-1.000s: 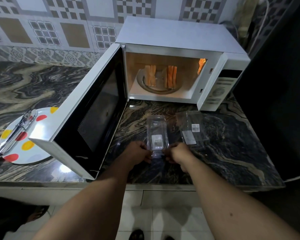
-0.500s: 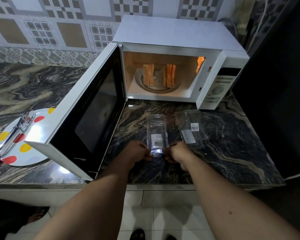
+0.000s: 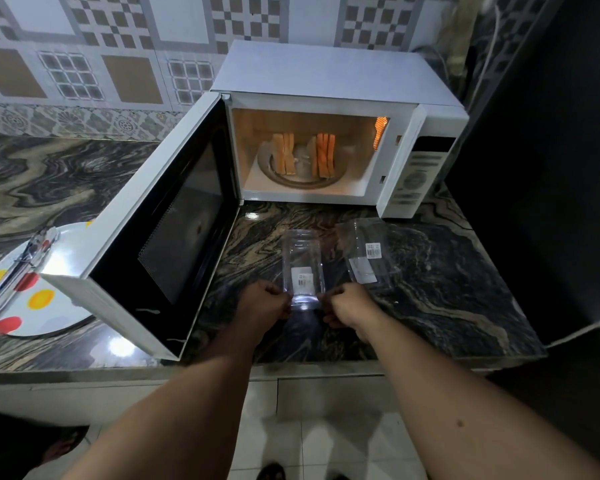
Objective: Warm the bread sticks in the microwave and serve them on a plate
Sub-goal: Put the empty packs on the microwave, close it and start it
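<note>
The white microwave (image 3: 329, 74) stands at the back with its door (image 3: 174, 220) swung wide open to the left and its inside lit. Two groups of bread sticks (image 3: 303, 154) stand on the glass turntable inside. On the counter in front lies a clear plastic bag (image 3: 302, 268) with a white label. My left hand (image 3: 264, 304) pinches its near left corner and my right hand (image 3: 347, 306) pinches its near right corner. A white plate with red and yellow dots (image 3: 39, 299) sits at the far left, partly hidden behind the door.
A second clear plastic bag (image 3: 366, 254) lies to the right of the first one. Metal tongs (image 3: 18, 268) rest on the dotted plate. The dark marble counter (image 3: 447, 289) ends at a dark wall on the right. A cable (image 3: 582, 329) hangs at the right edge.
Both hands stay at the near end of the clear bag. The view has shifted slightly; nothing else has moved.
</note>
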